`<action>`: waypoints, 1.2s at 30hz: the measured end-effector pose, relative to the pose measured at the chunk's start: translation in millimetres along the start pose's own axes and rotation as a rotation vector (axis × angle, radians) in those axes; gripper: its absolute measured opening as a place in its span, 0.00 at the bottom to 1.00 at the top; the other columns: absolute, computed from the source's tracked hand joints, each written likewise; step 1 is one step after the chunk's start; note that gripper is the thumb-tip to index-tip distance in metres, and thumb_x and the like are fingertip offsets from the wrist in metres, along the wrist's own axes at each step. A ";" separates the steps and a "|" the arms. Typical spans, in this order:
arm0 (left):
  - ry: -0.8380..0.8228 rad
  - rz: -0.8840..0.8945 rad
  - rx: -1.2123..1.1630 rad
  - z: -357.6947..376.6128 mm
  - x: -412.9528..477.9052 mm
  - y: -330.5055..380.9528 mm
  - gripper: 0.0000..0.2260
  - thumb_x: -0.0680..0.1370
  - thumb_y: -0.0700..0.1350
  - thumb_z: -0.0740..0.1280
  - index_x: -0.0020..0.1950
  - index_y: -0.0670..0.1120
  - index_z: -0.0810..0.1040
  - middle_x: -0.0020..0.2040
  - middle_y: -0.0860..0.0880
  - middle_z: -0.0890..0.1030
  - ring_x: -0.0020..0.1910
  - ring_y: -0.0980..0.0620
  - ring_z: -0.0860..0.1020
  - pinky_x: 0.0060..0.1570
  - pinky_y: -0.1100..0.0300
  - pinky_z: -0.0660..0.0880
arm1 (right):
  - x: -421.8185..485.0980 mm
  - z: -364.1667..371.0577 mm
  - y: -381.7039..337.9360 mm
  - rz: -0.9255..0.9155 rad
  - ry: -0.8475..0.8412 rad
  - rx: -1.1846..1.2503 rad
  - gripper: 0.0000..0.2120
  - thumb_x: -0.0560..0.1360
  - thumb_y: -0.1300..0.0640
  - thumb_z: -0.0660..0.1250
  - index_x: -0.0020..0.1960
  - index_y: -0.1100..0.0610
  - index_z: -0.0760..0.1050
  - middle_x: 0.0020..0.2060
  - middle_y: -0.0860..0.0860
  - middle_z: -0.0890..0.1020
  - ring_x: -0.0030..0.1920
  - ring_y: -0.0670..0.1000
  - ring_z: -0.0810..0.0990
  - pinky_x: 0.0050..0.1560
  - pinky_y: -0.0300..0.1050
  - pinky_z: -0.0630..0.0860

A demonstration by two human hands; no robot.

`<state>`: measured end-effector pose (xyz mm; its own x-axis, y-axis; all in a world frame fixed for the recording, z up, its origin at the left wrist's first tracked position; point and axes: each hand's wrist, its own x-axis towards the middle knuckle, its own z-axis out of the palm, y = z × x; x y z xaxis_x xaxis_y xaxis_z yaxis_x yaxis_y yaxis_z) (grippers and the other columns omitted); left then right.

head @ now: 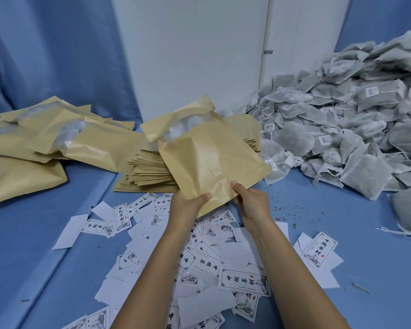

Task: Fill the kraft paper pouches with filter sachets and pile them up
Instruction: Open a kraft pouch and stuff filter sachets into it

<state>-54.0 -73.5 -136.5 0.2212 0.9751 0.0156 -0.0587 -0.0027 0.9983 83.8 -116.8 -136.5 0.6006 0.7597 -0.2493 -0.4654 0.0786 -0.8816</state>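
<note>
Filled pouches [45,138] are lying left. The left hand [188,205] is pinching the kraft paper pouch [214,160], seemingly light and crinkly, mid-air at its bottom edge. The right hand [249,200] is doing likewise, both grips clamped. Soft filter sachets [354,119] are waiting right.

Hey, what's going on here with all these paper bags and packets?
A person is packing. The left hand and right hand grip one kraft pouch by its near edge, and something white shows at its open far end. Puffy pouches lie piled on the left, and a flat stack sits behind the held one. Sachets are heaped on the right, and printed labels lie scattered in front.
</note>
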 end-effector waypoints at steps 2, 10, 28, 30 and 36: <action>0.004 -0.005 -0.015 0.7 -0.4 -0.2 0.12 0.72 0.38 0.74 0.49 0.52 0.79 0.41 0.57 0.83 0.38 0.64 0.81 0.34 0.71 0.73 | -2.5 2.5 1.4 0.023 -0.050 -0.001 0.06 0.73 0.65 0.71 0.40 0.66 0.76 0.39 0.60 0.82 0.40 0.56 0.80 0.46 0.47 0.80; 0.018 0.011 0.001 1.7 -1.8 0.9 0.12 0.72 0.38 0.74 0.51 0.51 0.78 0.43 0.55 0.83 0.40 0.61 0.81 0.35 0.70 0.74 | -3.0 2.5 2.0 0.037 -0.065 -0.036 0.07 0.73 0.64 0.71 0.39 0.66 0.77 0.43 0.62 0.82 0.42 0.57 0.81 0.49 0.47 0.80; -0.106 -0.033 0.105 -9.4 1.4 4.0 0.13 0.72 0.42 0.75 0.53 0.52 0.77 0.46 0.55 0.83 0.44 0.60 0.80 0.38 0.69 0.74 | -10.5 5.1 1.8 0.001 -0.127 -0.226 0.10 0.72 0.62 0.73 0.38 0.66 0.75 0.38 0.64 0.81 0.38 0.57 0.78 0.44 0.49 0.75; -0.137 -0.058 0.099 -10.3 1.1 4.2 0.14 0.72 0.42 0.75 0.54 0.51 0.77 0.47 0.54 0.83 0.45 0.58 0.81 0.39 0.68 0.75 | -8.3 4.5 2.8 -0.027 -0.093 -0.215 0.13 0.72 0.62 0.73 0.33 0.63 0.73 0.36 0.62 0.81 0.35 0.56 0.78 0.41 0.48 0.77; -0.101 -0.023 0.078 -7.0 -0.6 5.2 0.11 0.73 0.37 0.73 0.50 0.49 0.78 0.42 0.56 0.83 0.37 0.64 0.81 0.33 0.73 0.73 | -10.0 3.6 1.7 0.050 -0.260 -0.212 0.19 0.73 0.63 0.72 0.25 0.55 0.75 0.25 0.50 0.80 0.25 0.44 0.79 0.28 0.34 0.75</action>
<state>-61.3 -72.6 -131.7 0.3184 0.9479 -0.0053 0.0222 -0.0018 0.9998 74.7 -121.9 -134.0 0.3819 0.9006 -0.2074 -0.3282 -0.0776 -0.9414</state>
